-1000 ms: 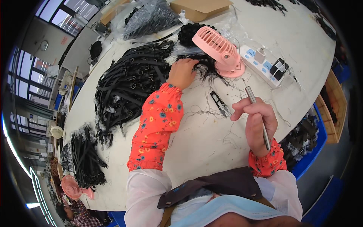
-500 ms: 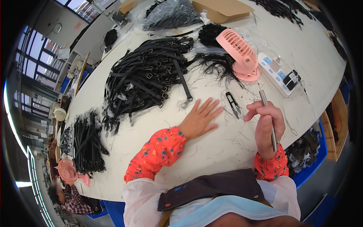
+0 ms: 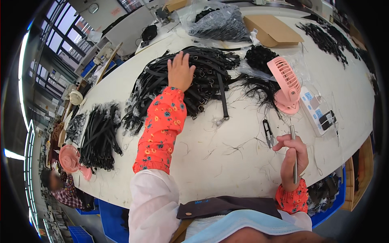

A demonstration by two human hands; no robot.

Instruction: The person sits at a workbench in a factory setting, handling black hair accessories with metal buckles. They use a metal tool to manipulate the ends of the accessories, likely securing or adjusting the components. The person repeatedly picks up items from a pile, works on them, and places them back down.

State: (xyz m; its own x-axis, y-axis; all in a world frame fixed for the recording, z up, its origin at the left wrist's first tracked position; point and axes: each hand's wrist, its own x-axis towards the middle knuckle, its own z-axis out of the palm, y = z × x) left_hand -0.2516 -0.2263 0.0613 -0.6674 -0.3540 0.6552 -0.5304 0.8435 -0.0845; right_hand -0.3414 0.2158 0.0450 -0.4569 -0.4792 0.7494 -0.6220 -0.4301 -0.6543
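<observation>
1. Head view, upper centre: my left hand (image 3: 180, 73) is over the pile of black straps (image 3: 202, 83), fingers spread and grasping nothing, seemingly to stay free; whether it presses down, I cannot tell.
2. Head view, right of centre: my right hand (image 3: 293, 156) curls around a metal rod (image 3: 295, 172), thin end toward the frame's top, apparently to keep that end clear.
3. Head view, just left of that hand: snips (image 3: 267, 131) lie on the table (image 3: 227, 174), probably for easy reach.
4. Head view, right: a pink fan (image 3: 287, 81) stands beside a power strip (image 3: 316, 111), likely for the sockets.
</observation>
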